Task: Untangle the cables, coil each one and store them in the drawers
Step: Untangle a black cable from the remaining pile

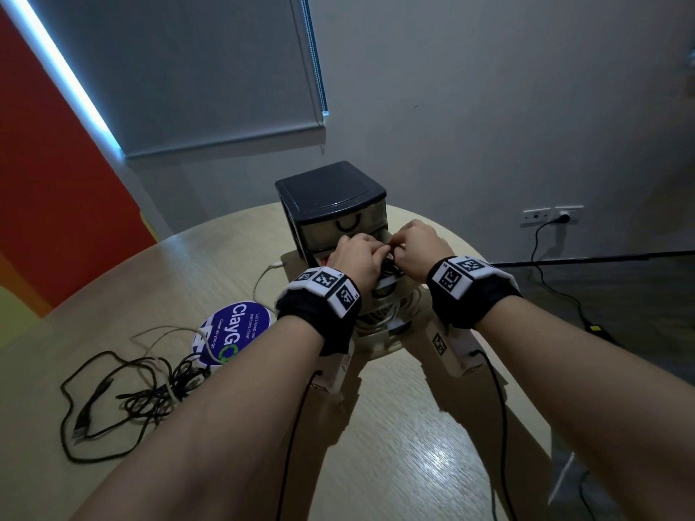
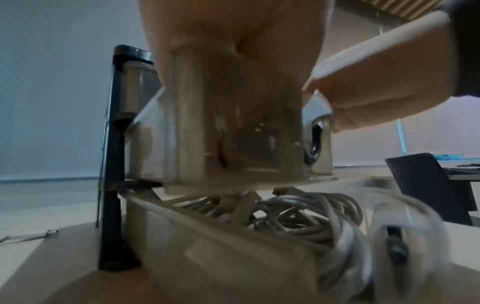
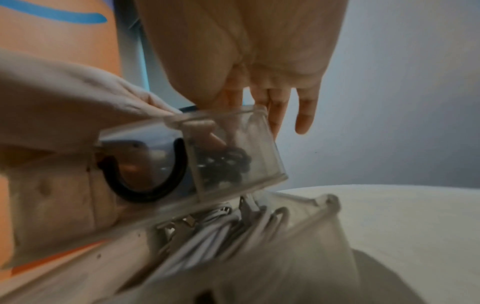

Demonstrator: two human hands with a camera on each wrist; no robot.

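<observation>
Fingers of both your left hand (image 1: pixel 355 257) and right hand (image 1: pixel 417 246) pinch the black coil (image 3: pixel 223 164) at frame center; loosen unevenly and it could spring apart over the middle drawer (image 3: pixel 233 148).

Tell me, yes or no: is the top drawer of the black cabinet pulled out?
No, the top drawer sits flush in the cabinet.

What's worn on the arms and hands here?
Bare forearms and bare hands, no sleeves or gloves. The left hand and right hand each have a black wristband carrying white blocks printed with black square fiducial markers. Thin black cables trail from beige wrist-mounted units.
</observation>
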